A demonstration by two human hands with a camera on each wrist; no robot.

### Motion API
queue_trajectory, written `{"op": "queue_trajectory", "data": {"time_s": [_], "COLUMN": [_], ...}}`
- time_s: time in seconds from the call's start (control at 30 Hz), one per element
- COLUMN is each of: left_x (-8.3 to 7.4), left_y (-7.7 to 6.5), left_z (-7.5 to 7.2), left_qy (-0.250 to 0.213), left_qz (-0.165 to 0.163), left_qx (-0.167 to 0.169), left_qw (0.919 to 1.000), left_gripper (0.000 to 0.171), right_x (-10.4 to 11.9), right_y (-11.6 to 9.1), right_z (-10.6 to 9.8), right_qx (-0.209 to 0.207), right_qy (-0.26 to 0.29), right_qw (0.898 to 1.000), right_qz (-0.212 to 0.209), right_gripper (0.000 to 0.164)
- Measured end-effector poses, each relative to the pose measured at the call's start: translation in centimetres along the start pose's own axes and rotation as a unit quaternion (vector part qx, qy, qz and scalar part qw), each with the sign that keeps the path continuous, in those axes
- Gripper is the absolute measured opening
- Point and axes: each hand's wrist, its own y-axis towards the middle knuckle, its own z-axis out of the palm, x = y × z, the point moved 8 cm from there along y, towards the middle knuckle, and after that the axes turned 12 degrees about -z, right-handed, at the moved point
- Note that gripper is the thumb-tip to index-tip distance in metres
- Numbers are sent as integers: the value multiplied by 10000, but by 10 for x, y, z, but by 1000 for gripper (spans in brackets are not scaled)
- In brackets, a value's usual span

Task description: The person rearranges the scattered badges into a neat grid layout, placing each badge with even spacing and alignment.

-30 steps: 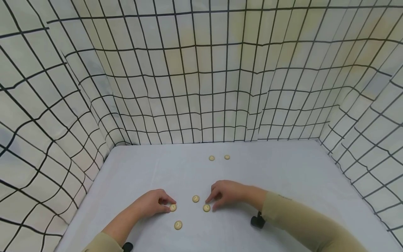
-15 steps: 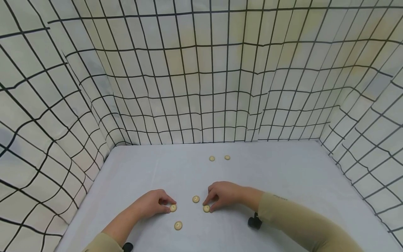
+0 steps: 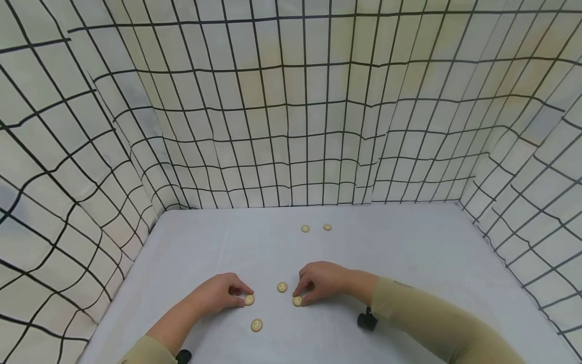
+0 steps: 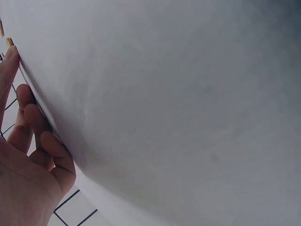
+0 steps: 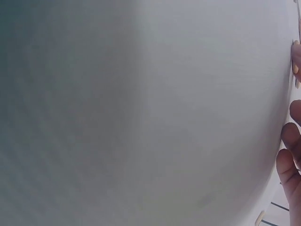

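My left hand pinches a round, pale wood-coloured disc by its edges between thumb and forefinger. The left wrist view shows that hand with the disc's edge at its fingertip. To the right, my right hand holds a similar disc between thumb and forefinger on the white surface. Only some fingers of this hand show at the right wrist view's edge. Between the hands, slightly farther off, lies another disc; a marked one lies nearer me. Their markings are too small to read.
Two more discs, a left one and a right one, lie toward the back of the white table. White walls with a black grid surround the table at the back and both sides. Dark wrist-worn devices hang below the sleeves.
My right hand has shifted slightly left, and its thumb and forefinger have come together on the disc. My left hand keeps its pinch in the same spot.
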Motion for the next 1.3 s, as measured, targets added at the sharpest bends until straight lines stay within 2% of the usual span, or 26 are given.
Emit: {"op": "queue_trajectory", "data": {"time_s": [0.33,0.67,0.97,1.17,1.3], "left_x": [0,2,-1,2,2], "left_y": [-1,1,3,2,2], "left_z": [0,0,1,0,0], "left_qy": [63,80,75,36,21], "left_qz": [-65,-126,-43,-166,-117], "left_qx": [12,-5,2,47,94], "left_qw": [10000,9999,10000,9998,9999], "left_gripper": [23,23,22,22,22], "right_x": [-1,3,-10,-17,-26], "right_y": [1,3,-4,-7,-14], "right_z": [2,-1,1,-5,-12], "right_qx": [73,112,3,-164,-302], "right_qy": [148,30,197,257,307], "right_qw": [9999,9998,9995,9988,9973], "right_qz": [43,-138,237,378,596], "right_gripper": [30,25,26,27,25]}}
